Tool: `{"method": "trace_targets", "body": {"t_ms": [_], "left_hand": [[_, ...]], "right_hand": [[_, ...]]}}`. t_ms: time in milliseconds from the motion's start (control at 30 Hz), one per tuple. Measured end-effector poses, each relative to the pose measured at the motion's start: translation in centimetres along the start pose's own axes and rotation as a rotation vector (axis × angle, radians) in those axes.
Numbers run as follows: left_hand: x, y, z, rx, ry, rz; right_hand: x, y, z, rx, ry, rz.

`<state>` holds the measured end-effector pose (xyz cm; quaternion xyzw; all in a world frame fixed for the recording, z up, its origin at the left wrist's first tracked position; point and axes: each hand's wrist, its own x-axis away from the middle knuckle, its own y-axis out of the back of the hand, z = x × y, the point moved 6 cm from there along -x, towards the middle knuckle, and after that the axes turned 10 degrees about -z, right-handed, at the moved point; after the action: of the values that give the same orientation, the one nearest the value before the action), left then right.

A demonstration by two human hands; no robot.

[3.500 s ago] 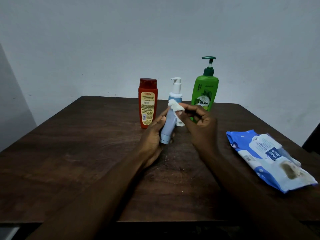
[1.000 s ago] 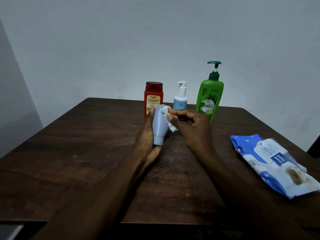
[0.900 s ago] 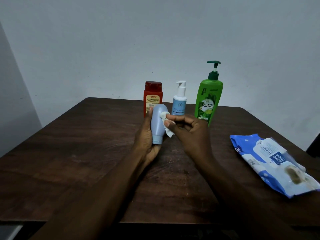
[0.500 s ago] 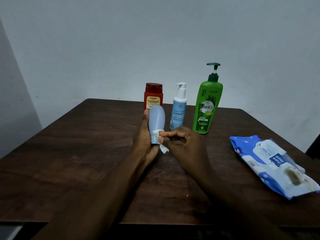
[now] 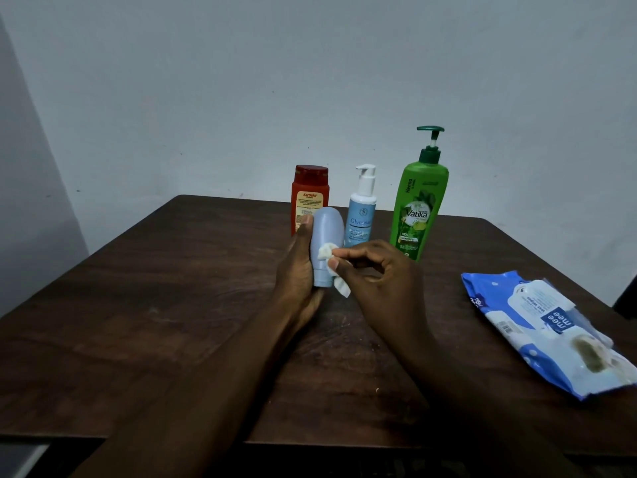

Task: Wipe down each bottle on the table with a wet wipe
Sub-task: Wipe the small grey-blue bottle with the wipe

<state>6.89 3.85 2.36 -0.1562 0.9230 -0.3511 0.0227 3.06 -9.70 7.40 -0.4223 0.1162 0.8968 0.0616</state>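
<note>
Centrally, pale blue bottle (image 5: pixel 325 248) held upside down above the table (image 5: pixel 172 305), rounded base up, cap end down, gripped along its left side by left hand (image 5: pixel 298 270) with thumb up near the top. Crumpled white wet wipe (image 5: pixel 331 267) pinched in right hand (image 5: pixel 382 277) between thumb and forefinger, pressed against the bottle's lower right side, a loose tail hanging below. Both hands closed: left around the bottle, right on the wipe.

Just behind, a row of three upright bottles near the far table edge: red bottle (image 5: pixel 310 198) partly hidden by the held one, white-and-blue pump bottle (image 5: pixel 361 212) beside it, tall green pump bottle (image 5: pixel 418 208) furthest right. Small gaps between them; the held bottle overlaps the red one in view, contact not discernible.

To the right, well apart from the hands, blue-and-white wipes pack (image 5: pixel 548 329) lying flat, its far corner near the right table edge, flap showing a brownish patch.

Broad bare wood on the left half and in the near centre under the forearms. Near table edge visible at bottom, left edge running diagonally back toward the wall (image 5: pixel 275 81). Plain pale wall close behind the far edge.
</note>
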Motion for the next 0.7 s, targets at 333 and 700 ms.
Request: {"method": "trace_targets", "body": {"t_ms": [333,700], "left_hand": [[1.0,-0.7,-1.1,-0.140,-0.240,0.013],[0.5,-0.3,-0.2,-0.202,-0.201,-0.083]], "right_hand": [[-3.2,0.9,-0.5,0.041,-0.001,-0.071],[-8.6,-0.6,-0.2,-0.092,-0.304,0.355]]}}
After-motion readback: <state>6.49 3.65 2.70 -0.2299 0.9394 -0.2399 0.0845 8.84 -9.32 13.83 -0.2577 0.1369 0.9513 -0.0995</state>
